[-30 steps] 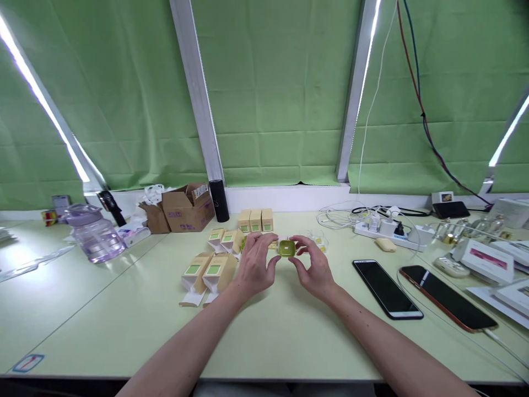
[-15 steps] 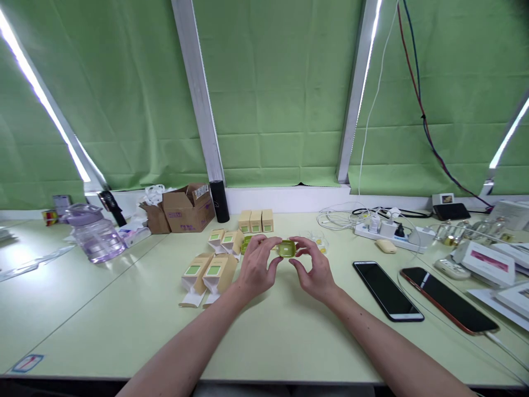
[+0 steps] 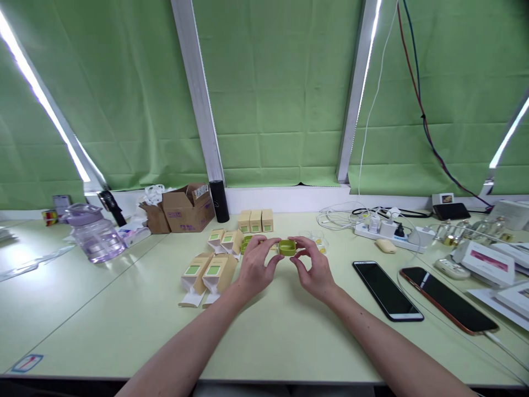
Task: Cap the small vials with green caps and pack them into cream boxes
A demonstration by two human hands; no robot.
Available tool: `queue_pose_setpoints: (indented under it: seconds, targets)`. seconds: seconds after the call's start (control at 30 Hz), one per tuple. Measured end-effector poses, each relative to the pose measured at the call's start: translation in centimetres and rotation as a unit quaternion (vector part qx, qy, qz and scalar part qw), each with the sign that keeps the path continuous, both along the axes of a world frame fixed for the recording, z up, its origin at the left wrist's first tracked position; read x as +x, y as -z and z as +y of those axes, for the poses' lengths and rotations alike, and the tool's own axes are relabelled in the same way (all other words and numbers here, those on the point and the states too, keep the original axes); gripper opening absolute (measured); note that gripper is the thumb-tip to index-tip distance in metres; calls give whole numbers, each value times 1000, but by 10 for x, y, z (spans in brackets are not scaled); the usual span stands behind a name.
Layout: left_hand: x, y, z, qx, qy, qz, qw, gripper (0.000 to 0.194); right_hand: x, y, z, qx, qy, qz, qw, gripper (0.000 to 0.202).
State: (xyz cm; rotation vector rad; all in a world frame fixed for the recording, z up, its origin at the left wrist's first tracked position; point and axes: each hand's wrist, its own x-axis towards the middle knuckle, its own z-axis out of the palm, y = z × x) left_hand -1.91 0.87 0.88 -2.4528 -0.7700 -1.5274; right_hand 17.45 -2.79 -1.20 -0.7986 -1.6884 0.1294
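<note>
- Holds small green container (image 3: 287, 249) above table (image 3: 268, 336), pinched at opposite ends by left hand (image 3: 255, 270) and right hand (image 3: 316, 271).
- Risks slipping from too light a pinch.
- Risks toppling cartons (image 3: 225, 268) through a leftward swing.

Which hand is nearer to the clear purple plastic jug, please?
Left. The left hand is to the right of the clear purple plastic jug; the right hand is farther right, beyond the left one.

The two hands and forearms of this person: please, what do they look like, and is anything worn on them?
Left hand and right hand are ungloved. Left forearm and right forearm show no sleeve, watch or bracelet.
</note>
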Motion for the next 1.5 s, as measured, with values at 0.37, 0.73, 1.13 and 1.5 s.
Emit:
queue_pose_setpoints:
  seconds: [0.37,0.73,1.13,1.5]
  targets:
    - [2,1,3,-84,2,-52,995,21,0,6,5,-8,-20,11,1000,44]
    - [0,0,3,-143,-16,-49,988,24,1,7,5,-3,-6,-22,1000,49]
    - [-5,-5,2,-142,1,-14,990,25,-1,-2,2,-125,-54,40,990,39]
    - [-9,-3,7,-107,30,8,994,14,-2,-4,-1,-173,-92,94,976,32]
